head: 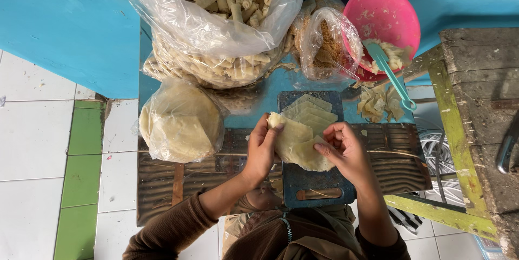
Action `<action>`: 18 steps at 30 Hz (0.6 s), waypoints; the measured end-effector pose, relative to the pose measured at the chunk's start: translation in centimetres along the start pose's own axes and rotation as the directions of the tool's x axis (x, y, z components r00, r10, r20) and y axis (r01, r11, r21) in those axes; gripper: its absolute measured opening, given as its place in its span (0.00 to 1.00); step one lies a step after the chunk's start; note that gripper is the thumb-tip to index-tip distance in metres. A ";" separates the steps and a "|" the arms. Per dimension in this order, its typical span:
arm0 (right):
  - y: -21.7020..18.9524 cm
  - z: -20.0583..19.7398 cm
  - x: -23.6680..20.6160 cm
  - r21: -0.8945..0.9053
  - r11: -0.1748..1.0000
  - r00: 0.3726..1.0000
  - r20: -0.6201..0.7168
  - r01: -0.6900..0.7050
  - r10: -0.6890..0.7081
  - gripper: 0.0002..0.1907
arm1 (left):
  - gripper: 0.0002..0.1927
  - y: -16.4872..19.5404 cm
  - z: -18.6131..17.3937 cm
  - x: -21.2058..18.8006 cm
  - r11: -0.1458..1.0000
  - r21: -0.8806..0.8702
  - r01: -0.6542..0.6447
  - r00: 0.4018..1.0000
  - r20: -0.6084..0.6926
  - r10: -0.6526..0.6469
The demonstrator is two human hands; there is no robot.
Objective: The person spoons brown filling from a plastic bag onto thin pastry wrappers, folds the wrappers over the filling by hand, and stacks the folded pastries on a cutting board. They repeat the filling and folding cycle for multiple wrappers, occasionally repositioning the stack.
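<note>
- On the bench (162, 195), a low slatted top set against a turquoise wall, the biggest thing is a clear plastic bag of finished rolls (216, 6); it is heaped full, with a second layer of rolls bulging below it, so a large share of the rolling looks done.
- At the left edge sits a bagged stack of round wrappers (181, 122), pale and thick; judging by its bulk, plenty of sheets are left to fill.
- Behind, to the right, a pink bowl (386, 14) leans against the wall with only a little pale filling in its lower part and a teal spoon (389, 73) resting across its rim; the filling seems to be running low.
- Beside the bowl stands a smaller clear bag of brownish crumbs (324, 44).
- Near the person lies a dark cutting board (319, 181) carrying a short fanned row of cut wrapper pieces (311, 110).
- Over that board, between both hands, is the wrapper sheet (300, 149), limp and partly folded, not yet rolled.
- Gripping its left edge is the left hand (262, 149), fingers curled over the top corner.
- Pinching its right side is the right hand (346, 149), fingertips closed on the fold.
- Small torn wrapper scraps (378, 104) lie beyond the board.
</note>
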State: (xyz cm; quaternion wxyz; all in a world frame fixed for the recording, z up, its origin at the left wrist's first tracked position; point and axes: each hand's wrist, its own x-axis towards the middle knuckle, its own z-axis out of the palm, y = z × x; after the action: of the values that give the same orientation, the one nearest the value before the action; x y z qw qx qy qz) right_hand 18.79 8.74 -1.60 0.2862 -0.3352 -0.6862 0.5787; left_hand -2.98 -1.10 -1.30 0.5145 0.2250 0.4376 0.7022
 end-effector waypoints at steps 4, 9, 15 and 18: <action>-1.3 1.2 0.2 -0.240 0.970 0.997 -0.066 0.030 -0.047 0.16 | 0.12 0.4 -0.2 0.6 0.972 0.233 -0.028 1.000 0.000 0.029; -2.4 1.9 1.0 -0.403 0.915 0.983 -0.159 0.017 -0.088 0.18 | 0.12 0.4 -0.7 1.5 0.950 0.310 0.027 0.996 -0.086 0.000; -1.2 1.6 1.7 -0.469 0.883 0.985 -0.158 -0.016 -0.066 0.21 | 0.14 0.3 -1.7 2.1 0.976 0.065 -0.208 0.972 -0.098 0.213; -0.8 1.8 1.7 -0.459 0.888 0.985 -0.163 -0.031 -0.050 0.21 | 0.16 0.4 -1.8 1.5 0.958 -0.029 -0.286 0.952 -0.118 0.281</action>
State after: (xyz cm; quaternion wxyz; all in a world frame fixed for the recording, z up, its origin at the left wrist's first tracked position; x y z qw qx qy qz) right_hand 16.20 8.90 -1.14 0.2589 -0.4383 -0.7784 0.3674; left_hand -5.07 -0.46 -2.09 0.3880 0.2338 0.4127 0.7903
